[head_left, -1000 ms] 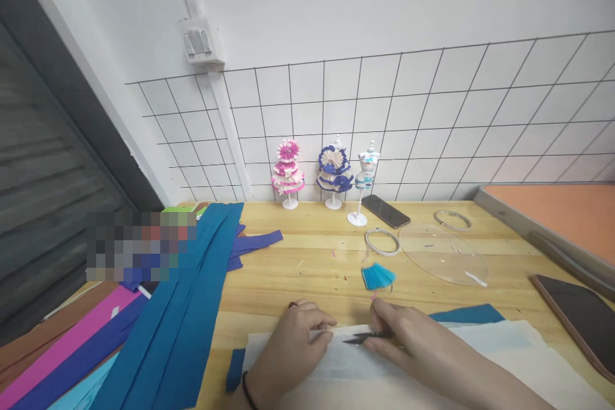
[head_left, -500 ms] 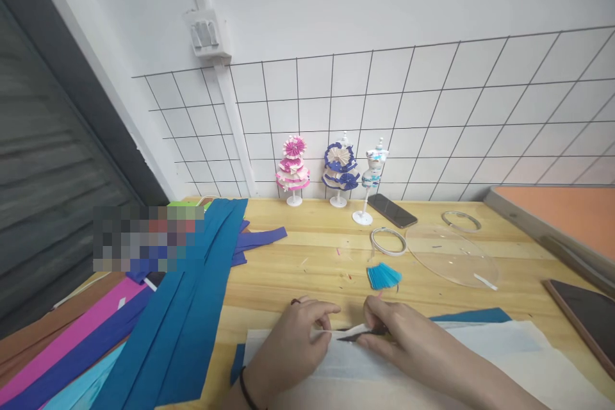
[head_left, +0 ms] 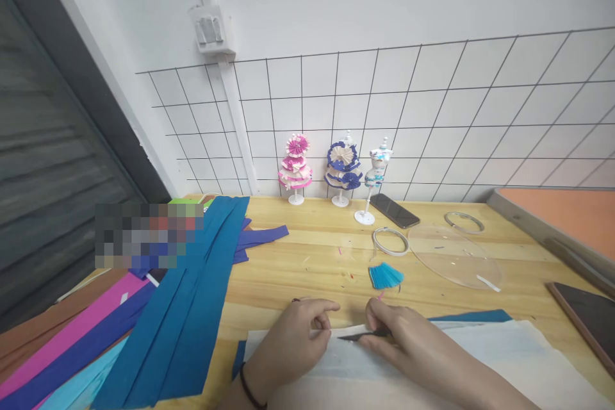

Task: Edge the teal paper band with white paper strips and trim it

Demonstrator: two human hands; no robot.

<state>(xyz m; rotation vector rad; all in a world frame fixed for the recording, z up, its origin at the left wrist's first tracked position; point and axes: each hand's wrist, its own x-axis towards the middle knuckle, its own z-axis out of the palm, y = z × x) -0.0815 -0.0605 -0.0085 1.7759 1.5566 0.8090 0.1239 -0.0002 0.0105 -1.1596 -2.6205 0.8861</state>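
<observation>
My left hand (head_left: 300,339) bends over the far edge of a large sheet of thin white paper (head_left: 355,384), thumb and forefinger pinched together at that edge. Facing it on the right, my right hand (head_left: 401,330) closes around a slim black pointed tool (head_left: 358,336). The tool's tip points left, just over the paper and close to the left fingertips; its other end is hidden in the hand. Blue-teal paper (head_left: 473,316) shows from under the white sheet. Just beyond my right hand lies a small pleated turquoise paper fan (head_left: 385,276).
Teal paper strips (head_left: 192,307) cover the left side, beside pink, purple and brown ones. Three small stands line the back: pink-trimmed (head_left: 296,170), navy-trimmed (head_left: 342,166), and a slim dress form (head_left: 378,170). A phone (head_left: 394,210), wire coils (head_left: 391,241) and a clear disc (head_left: 454,256) lie rightward.
The view has shifted slightly. Both hands keep nearly the same place, and the black tool still points at the left fingertips. The paper edge between the hands sits a little lower.
</observation>
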